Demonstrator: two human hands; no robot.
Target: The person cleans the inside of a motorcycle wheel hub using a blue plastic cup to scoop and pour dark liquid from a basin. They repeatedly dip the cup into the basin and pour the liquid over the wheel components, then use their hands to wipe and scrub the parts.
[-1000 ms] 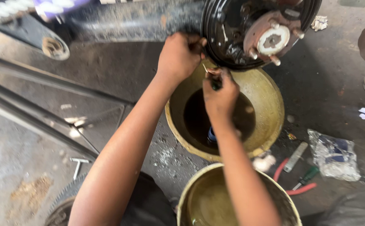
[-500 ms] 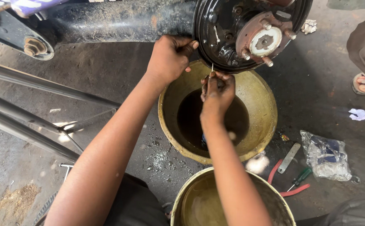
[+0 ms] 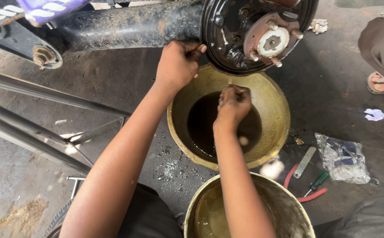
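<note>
My left hand [image 3: 179, 62] grips the rear edge of a black brake backing plate [image 3: 227, 39] on a greasy axle beam [image 3: 126, 26]. The rusty wheel hub [image 3: 272, 42] with its studs faces outward. My right hand [image 3: 232, 105] is closed around a small thin part, held just under the plate's bottom rim and over a yellow basin [image 3: 273, 103] of dark oily liquid. What the right hand pinches is mostly hidden by its fingers.
A second yellow bucket [image 3: 297, 207] sits near me. Red-handled pliers [image 3: 308, 194], a green screwdriver [image 3: 317, 181], a flat metal tool [image 3: 305, 161] and a plastic bag [image 3: 342, 158] lie right of the basin. Another person's sandalled foot [image 3: 381, 83] is at far right. Metal bars [image 3: 33, 128] cross the left.
My right hand has dropped slightly from the plate's rim toward the basin. My left hand has kept its grip on the plate's edge. The view has shifted a little.
</note>
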